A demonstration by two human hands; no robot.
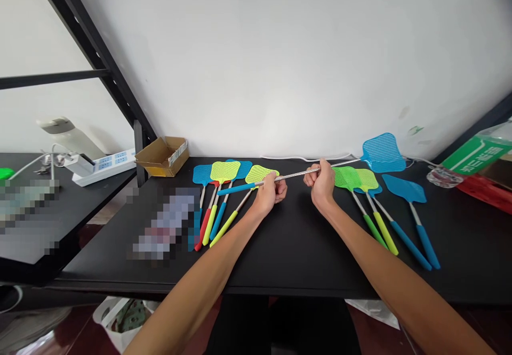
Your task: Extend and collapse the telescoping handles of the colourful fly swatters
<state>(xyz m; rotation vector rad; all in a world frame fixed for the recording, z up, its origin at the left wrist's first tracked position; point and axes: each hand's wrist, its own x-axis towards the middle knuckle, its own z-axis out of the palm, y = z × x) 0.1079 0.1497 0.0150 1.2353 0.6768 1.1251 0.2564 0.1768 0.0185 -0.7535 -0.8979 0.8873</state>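
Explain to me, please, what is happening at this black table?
A person is holding a blue fly swatter in both hands above the table. The left hand grips it near the handle, and the right hand holds the metal rod nearer the head. More swatters in several colours lie in a left group and a right group. An open cardboard box stands at the back left.

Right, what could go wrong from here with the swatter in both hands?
The long shaft, held by the left hand and right hand, could bend if forced sideways. The blue handle crosses above the left group of swatters and might nudge them. The blue head might scrape the wall behind.
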